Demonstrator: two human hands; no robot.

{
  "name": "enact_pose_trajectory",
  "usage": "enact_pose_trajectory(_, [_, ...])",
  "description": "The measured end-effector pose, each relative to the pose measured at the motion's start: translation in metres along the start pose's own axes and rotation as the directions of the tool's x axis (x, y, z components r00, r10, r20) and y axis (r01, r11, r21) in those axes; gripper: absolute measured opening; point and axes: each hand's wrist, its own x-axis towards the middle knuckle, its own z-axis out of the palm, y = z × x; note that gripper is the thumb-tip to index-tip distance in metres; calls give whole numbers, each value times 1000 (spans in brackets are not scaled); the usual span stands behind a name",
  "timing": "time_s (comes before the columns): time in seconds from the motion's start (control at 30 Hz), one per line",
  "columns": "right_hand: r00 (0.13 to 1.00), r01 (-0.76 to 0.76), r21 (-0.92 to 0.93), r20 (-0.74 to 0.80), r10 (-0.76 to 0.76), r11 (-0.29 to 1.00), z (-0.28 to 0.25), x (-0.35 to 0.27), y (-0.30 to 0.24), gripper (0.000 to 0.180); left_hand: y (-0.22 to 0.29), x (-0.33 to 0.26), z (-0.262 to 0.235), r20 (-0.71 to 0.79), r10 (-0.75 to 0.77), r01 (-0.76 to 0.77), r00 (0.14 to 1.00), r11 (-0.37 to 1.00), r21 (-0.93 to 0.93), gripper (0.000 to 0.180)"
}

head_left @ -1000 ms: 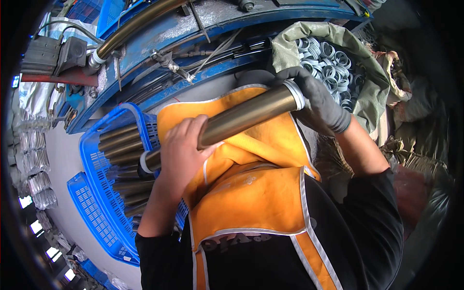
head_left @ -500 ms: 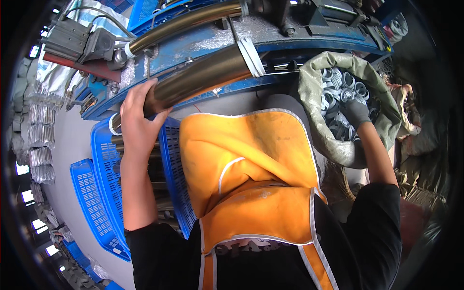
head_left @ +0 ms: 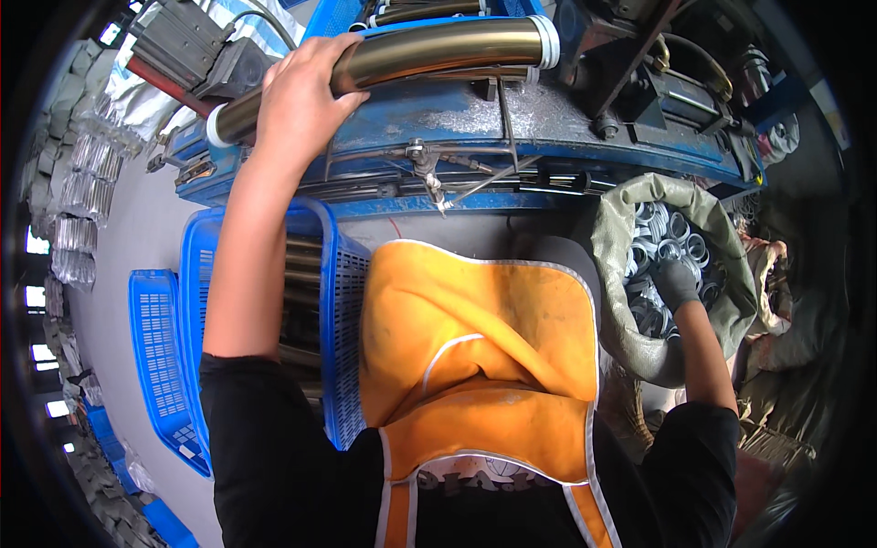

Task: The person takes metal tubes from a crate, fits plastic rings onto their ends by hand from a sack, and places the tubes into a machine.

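My bare left hand (head_left: 306, 96) is closed round a long bronze-coloured tube (head_left: 448, 50), held over the blue machine bench. A pale ring (head_left: 216, 126) caps the tube's left end, and another pale ring (head_left: 547, 42) its right end. My right hand (head_left: 674, 281), in a grey glove, reaches into an open pale-green woven sack (head_left: 614, 301) full of grey rings (head_left: 678, 226). Its fingertips are among the rings, so whether one is gripped does not show.
The blue machine bench (head_left: 438, 119) runs across ahead, with a metal linkage (head_left: 427, 169) on its front. Blue crates hold more tubes: one crate (head_left: 343, 320) at my left, one crate (head_left: 343, 16) behind the bench. An orange apron (head_left: 484, 320) covers my lap.
My left hand has carried the tube up and away from me, from the bench's front edge to above the bench. My right hand stays among the rings in the sack. The view has shifted.
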Motion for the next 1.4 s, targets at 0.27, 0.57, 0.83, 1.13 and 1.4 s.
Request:
enact_pose_trajectory(0.27, [998, 56, -19, 19, -55, 998, 5, 2, 10, 38, -6, 36, 47, 152, -15, 12, 988, 1000, 23, 65])
enact_pose_trajectory(0.57, [996, 22, -29, 83, -20, 999, 1, 5, 7, 43, -18, 37, 128, 396, -239, 162, 887, 962, 219, 79])
enact_pose_trajectory(0.83, [986, 162, -49, -42, -164, 986, 10, 5, 24, 42, -57, -34, 61, 343, -123, 134, 931, 991, -7, 84])
enact_pose_trajectory(1.13, [854, 514, -243, 51, -518, 823, 41, 33, 88, 32, -158, -358, 24, 624, -753, 267, 211, 658, 704, 32])
enact_pose_trajectory(1.4, [863, 504, -207, 162, -478, 839, 27, 37, 105, 20, -159, -439, 23, 680, -727, 383, 93, 656, 650, 48])
